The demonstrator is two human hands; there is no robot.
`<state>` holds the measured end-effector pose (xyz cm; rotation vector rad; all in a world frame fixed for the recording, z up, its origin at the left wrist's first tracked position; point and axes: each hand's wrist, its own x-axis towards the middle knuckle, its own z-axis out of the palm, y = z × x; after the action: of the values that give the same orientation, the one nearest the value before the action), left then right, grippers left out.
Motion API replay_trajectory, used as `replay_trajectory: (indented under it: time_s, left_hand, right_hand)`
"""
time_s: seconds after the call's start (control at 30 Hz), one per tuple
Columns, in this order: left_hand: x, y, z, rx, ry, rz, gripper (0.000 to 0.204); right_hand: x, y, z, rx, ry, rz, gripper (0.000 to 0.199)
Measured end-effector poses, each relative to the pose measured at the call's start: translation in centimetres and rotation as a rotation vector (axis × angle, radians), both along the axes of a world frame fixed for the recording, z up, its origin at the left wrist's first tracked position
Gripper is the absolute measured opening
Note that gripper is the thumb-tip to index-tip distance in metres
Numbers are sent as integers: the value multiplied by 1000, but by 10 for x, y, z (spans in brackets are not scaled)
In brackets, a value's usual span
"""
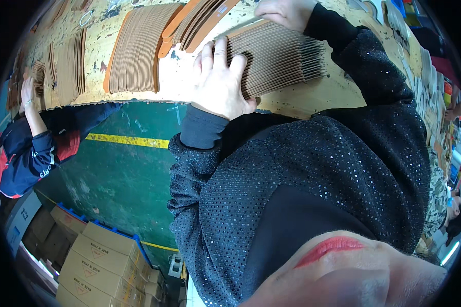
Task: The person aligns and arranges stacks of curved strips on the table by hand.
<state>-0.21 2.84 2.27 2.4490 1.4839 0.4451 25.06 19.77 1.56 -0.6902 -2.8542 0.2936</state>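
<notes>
A fanned row of overlapping brown strips [271, 59] lies on the worn worktable [176, 77] in front of me, its right part showing dark edges. My left hand [217, 77] rests against the left end of this row, fingers spread and thumb near the table's front edge. Beyond the far edge of the strips is my right hand [287, 13], its fingers curled together. Whatever those fingers may hold is too unclear to name. A thin dark edge runs along the top of the row between my two hands.
Left of my hands stand a large bundle of brown strips [141, 48], orange-brown straps [205, 23] and a smaller bundle [71, 69]. A co-worker's hand [28, 92] touches pieces at the far left. Cardboard boxes [95, 266] are stacked on the green floor [123, 174].
</notes>
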Motion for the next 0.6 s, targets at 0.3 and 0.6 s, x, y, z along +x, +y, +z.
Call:
replay_trajectory:
  time_s: [0.3, 0.6]
  left_hand:
    - [7, -8, 9, -48, -24, -2, 81]
    - [6, -12, 12, -89, -61, -10, 77]
  right_hand:
    - [-7, -4, 15, -518, 102, -5, 17]
    - [-7, -4, 23, -582, 48, -64, 18]
